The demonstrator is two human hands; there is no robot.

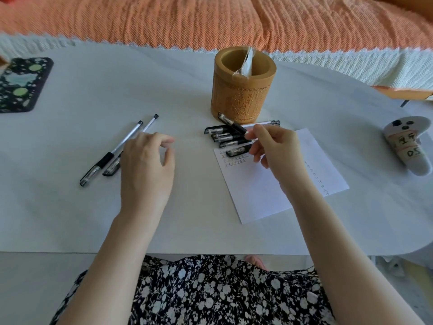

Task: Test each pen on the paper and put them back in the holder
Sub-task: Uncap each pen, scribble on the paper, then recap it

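Note:
A carved bamboo pen holder (pixel 242 90) stands upright at the table's middle back, with a clear wrapper sticking out of it. My right hand (pixel 273 148) pinches a black capped pen (pixel 232 125) that points up-left, above a pile of several black pens (pixel 225 137). The pile lies at the top left corner of a white paper (pixel 262 191) with small written marks. My left hand (pixel 147 165) hovers with loosely curled fingers, holding nothing, just right of two pens (pixel 117 151) lying diagonally on the table.
The white table (pixel 70 207) has a rounded right end. A black patterned phone case (pixel 21 84) lies at the far left. A white controller (pixel 407 146) with taped labels lies at the right. An orange blanket (pixel 210 17) runs behind the table.

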